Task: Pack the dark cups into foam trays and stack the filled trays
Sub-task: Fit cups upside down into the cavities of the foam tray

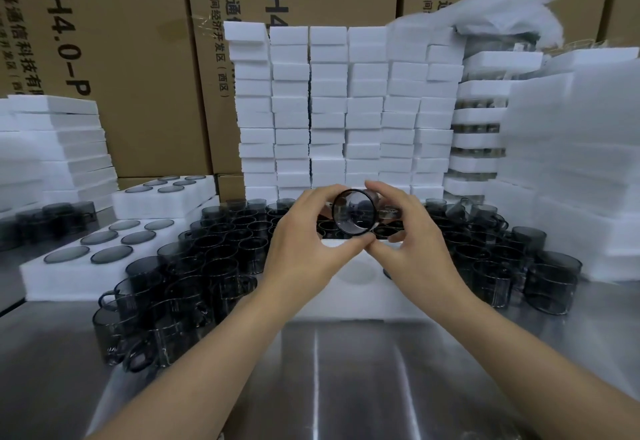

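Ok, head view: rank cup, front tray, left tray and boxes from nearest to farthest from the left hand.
1. Cup, in the left hand's grip.
2. Front tray, just beneath that hand.
3. Left tray, off to the left.
4. Boxes, against the back.

Bare room lies on the shiny steel tabletop (pixel 346 387) nearest the person. Crowded dark smoky glass cups (pixel 194 266) hem the white foam tray (pixel 346 306) left, right and behind; stacked white foam blocks (pixel 329 110) wall the back.
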`<action>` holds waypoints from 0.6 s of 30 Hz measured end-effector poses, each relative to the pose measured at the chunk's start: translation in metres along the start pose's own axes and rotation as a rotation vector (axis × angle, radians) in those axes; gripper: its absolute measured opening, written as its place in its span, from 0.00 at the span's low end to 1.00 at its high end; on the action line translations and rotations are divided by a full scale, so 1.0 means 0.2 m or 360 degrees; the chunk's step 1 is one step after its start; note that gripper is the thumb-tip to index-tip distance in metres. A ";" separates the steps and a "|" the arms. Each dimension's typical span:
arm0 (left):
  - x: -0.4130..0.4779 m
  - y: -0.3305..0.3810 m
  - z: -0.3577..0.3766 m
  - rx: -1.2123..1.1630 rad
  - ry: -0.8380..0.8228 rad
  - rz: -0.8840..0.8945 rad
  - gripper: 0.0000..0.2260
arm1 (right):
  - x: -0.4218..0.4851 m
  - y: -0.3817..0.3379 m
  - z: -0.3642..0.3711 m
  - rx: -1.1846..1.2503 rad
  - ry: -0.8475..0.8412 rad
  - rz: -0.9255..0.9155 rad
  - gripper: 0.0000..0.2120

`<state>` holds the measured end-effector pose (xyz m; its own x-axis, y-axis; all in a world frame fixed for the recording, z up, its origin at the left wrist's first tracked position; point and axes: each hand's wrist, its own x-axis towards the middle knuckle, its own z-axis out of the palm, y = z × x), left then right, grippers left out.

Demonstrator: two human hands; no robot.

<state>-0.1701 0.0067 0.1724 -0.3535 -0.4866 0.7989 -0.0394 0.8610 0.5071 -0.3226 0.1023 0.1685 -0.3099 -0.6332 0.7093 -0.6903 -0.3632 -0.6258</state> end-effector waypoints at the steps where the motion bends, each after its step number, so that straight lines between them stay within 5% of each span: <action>1: 0.00 -0.01 0.00 0.0055 0.0024 0.0051 0.26 | 0.00 0.00 0.00 -0.0073 0.0023 -0.0034 0.34; 10: 0.00 -0.04 0.01 0.0291 0.0222 0.0095 0.26 | 0.02 -0.01 -0.02 -0.0039 0.0092 0.0045 0.28; 18: 0.00 -0.06 0.00 0.0306 0.0236 0.0031 0.26 | 0.02 -0.04 -0.04 0.0252 0.0104 0.0133 0.05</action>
<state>-0.1700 -0.0035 0.1653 -0.2157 -0.4738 0.8538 -0.2158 0.8759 0.4315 -0.3241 0.1074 0.1786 -0.4070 -0.6218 0.6691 -0.5504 -0.4176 -0.7229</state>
